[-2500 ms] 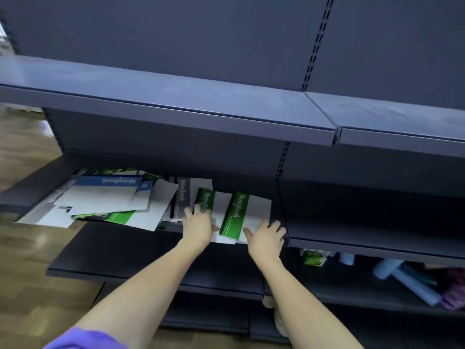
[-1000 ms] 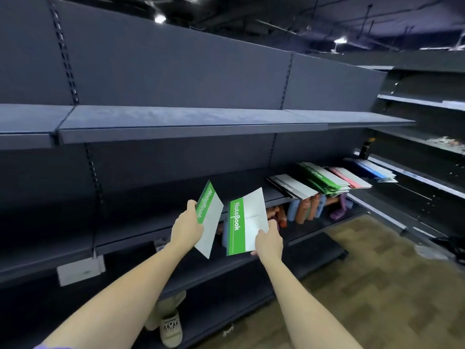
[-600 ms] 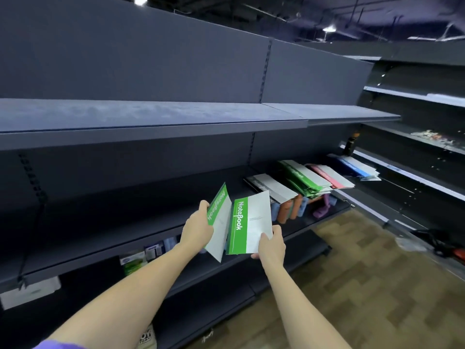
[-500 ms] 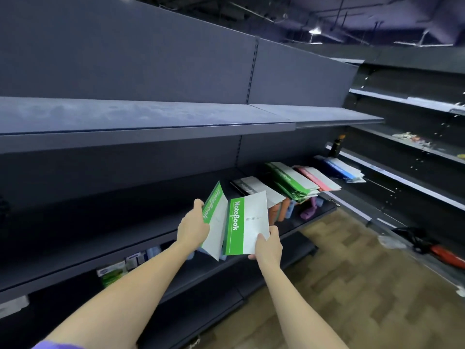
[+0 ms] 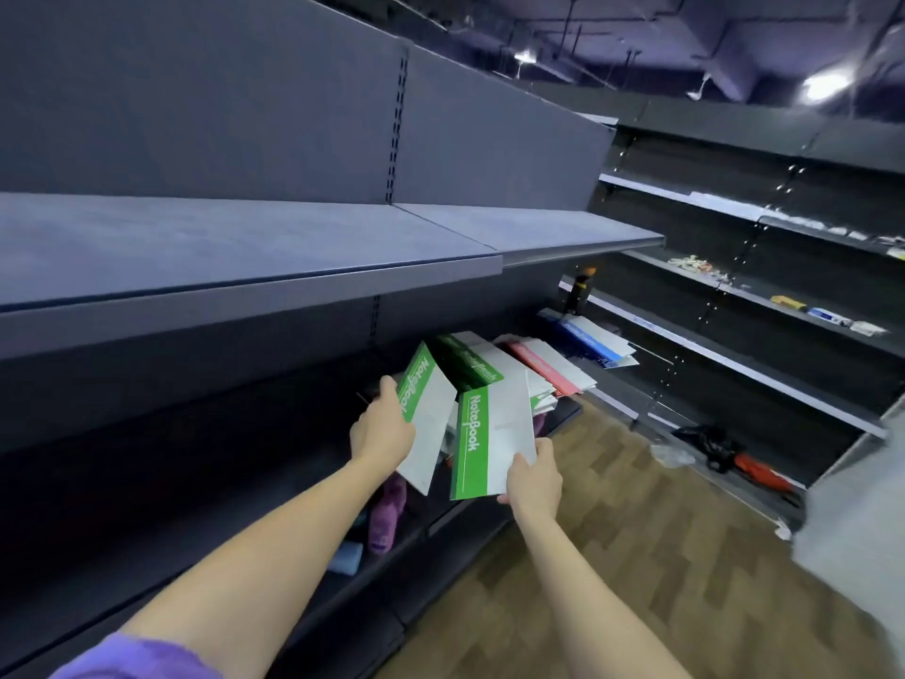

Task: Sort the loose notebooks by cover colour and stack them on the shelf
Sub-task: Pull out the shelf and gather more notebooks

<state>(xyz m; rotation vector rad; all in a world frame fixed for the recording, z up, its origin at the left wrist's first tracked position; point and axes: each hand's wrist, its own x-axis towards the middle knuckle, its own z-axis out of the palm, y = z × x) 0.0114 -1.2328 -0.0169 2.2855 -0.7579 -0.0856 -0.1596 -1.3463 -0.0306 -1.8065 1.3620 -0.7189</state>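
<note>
A dark shop aisle of grey shelves [image 5: 254, 247] ran rightward; sorted notebook stacks [image 5: 534, 370] lay on a lower shelf. The left hand [image 5: 382, 428] gripped one green-spined notebook [image 5: 428, 414], the right hand [image 5: 534, 477] clamped another [image 5: 489, 443], both held near those stacks

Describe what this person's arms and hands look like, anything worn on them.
Both forearms are bare, and so are the left hand and right hand: no gloves, rings, watch or bracelet show. A purple sleeve covers the left upper arm at the bottom edge. No sleeve shows on the right arm within the frame.
</note>
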